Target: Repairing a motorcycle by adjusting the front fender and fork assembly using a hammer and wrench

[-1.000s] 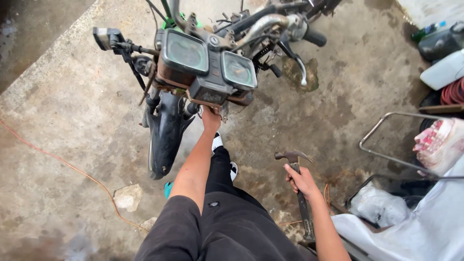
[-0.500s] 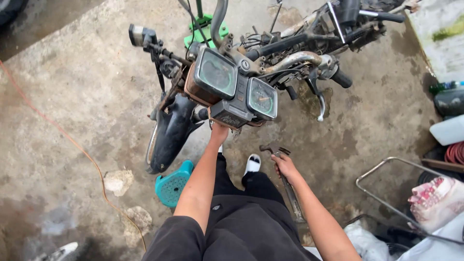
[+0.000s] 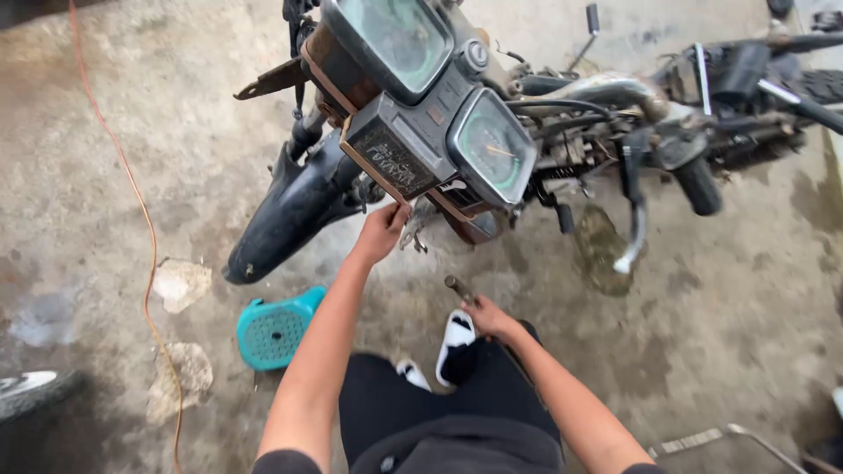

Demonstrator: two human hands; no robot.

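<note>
Head view: the person is looking down at an old motorbike and at both of their own arms.
Left hand: the left hand [image 3: 379,233] is reaching up under the dial box [image 3: 413,149]. Its fingers are bending close together and touching the box's bottom edge. I cannot tell if they are pinching anything.
Right hand: the right hand [image 3: 487,318] is hanging lower, just above a black and white shoe [image 3: 457,338]. Its fingers are wrapping tight around a rusty metal tool [image 3: 458,287], and the tool's end is poking up towards the bike.
What is changing: the dials are looking much bigger than a moment ago, so the head is moving in closer. The left hand is staying at the same spot under the dials. The right hand is bringing the tool nearer to that spot. I think the work under the dial box is still going on.
Labels: a dark flat plate with pale writing is sitting on the front of the dial box, between the two round green dials.
Around: a black mudguard [image 3: 290,211] is sticking out at the left, near a teal plastic stool [image 3: 274,332]. An orange cord [image 3: 140,219] is running down the concrete floor [image 3: 720,333].
</note>
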